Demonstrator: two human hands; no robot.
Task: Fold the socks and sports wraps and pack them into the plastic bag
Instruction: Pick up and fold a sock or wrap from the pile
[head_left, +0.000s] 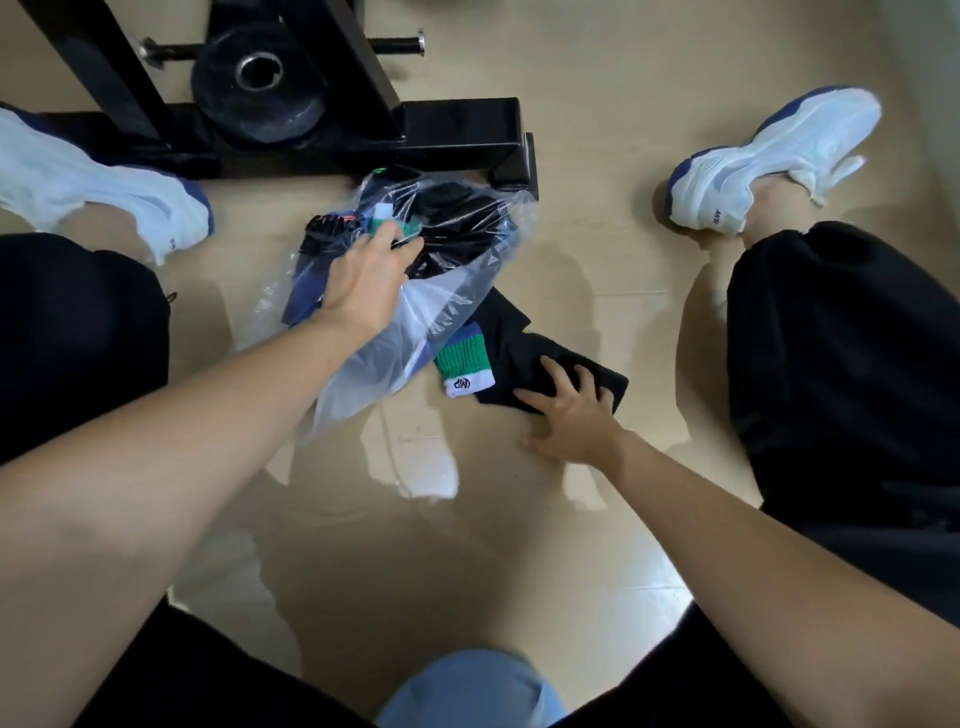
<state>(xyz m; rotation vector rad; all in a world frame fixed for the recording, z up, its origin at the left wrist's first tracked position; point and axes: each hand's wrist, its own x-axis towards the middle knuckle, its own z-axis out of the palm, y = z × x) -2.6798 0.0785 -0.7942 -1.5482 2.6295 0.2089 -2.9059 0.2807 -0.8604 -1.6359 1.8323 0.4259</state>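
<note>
A clear plastic bag (441, 306) lies on the floor between my legs, stuffed with dark and coloured fabric. My left hand (363, 280) rests on top of the bag, fingers curled over its upper part near a green and white piece. A folded sock with green, blue and white bands (460, 366) lies at the bag's right edge, partly under it. Right of that lies a black folded fabric piece (550, 353). My right hand (566, 410) presses flat on its near end, fingers spread.
A black weight-machine base (457, 130) with a round weight plate (260, 83) stands just beyond the bag. My white shoes (769, 156) and black trouser legs (841, 364) flank the floor space on both sides. Glossy beige floor (415, 545) lies near me.
</note>
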